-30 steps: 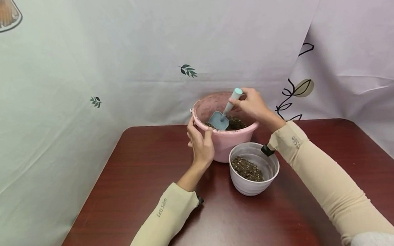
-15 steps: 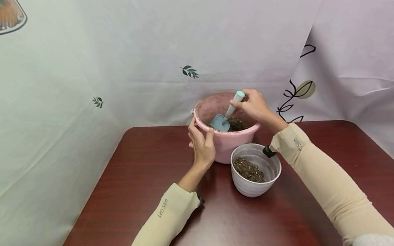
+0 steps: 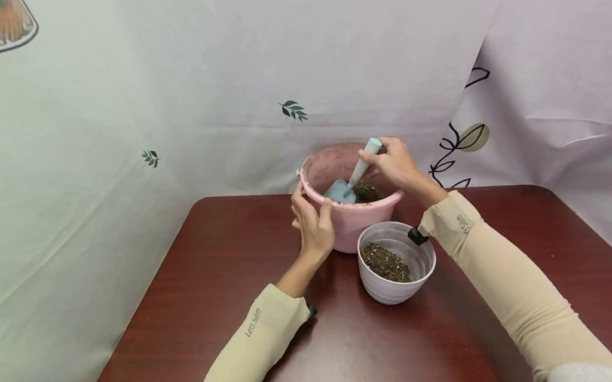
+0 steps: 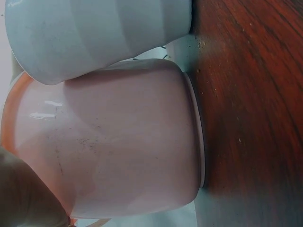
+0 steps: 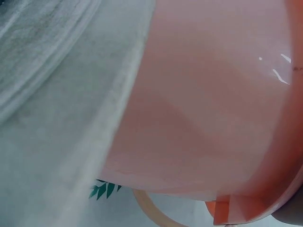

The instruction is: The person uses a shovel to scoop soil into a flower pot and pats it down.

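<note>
A pink bucket [image 3: 359,223] of dark potting soil [image 3: 366,192] stands at the back of the table. My left hand [image 3: 314,229] holds its left side near the rim, thumb on the near side and fingers around the left. The right hand [image 3: 394,163] reaches over the bucket and grips the pale handle of a small blue trowel [image 3: 341,192]. The trowel is tilted, its blade inside the bucket against the near-left wall, by the soil. Close in front stands a whitish plant pot [image 3: 391,289] with some soil in it. In the left wrist view, part of the hand [image 4: 26,194] shows beside the bucket.
The dark red wooden table [image 3: 210,270] carries the bucket and pot, which stand very close together. A pale patterned cloth [image 3: 212,90] hangs behind. The right forearm passes just over the pot's right rim. A few soil crumbs [image 4: 201,45] lie near the pot.
The trowel and right hand have shifted only slightly inside the bucket; its handle leans a little further right than a second ago. The left hand, bucket and pot hold their places.
</note>
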### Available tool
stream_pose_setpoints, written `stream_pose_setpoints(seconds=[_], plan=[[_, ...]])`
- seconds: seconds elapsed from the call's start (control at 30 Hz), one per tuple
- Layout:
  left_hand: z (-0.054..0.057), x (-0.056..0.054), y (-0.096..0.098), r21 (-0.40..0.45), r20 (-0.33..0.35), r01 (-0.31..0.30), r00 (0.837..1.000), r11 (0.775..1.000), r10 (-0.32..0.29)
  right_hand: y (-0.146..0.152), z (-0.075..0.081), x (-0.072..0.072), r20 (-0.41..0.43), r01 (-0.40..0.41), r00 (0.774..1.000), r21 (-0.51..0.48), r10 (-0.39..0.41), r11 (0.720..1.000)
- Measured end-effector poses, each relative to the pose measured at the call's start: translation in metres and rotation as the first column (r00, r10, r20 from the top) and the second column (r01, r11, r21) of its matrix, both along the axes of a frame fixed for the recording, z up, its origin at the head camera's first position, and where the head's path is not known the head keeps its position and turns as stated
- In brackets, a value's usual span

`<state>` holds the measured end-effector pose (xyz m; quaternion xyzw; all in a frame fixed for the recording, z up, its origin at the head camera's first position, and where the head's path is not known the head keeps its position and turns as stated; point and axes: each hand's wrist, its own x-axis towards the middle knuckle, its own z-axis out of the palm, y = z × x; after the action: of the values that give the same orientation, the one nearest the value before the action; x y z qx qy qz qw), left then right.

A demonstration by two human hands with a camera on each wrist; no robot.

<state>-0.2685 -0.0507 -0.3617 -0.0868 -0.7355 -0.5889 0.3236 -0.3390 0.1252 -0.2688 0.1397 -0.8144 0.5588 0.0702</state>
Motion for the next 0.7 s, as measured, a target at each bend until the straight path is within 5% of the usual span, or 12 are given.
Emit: stream_pose_setpoints(seconds=[0.7], plan=[[0.0001, -0.0007, 0.0002, -0.011, 0.004, -0.017, 1.000, 1.000, 0.017, 0.0007, 0.0040, 0.0000, 0.066, 0.048, 0.997, -0.262, -0.032, 0.964]])
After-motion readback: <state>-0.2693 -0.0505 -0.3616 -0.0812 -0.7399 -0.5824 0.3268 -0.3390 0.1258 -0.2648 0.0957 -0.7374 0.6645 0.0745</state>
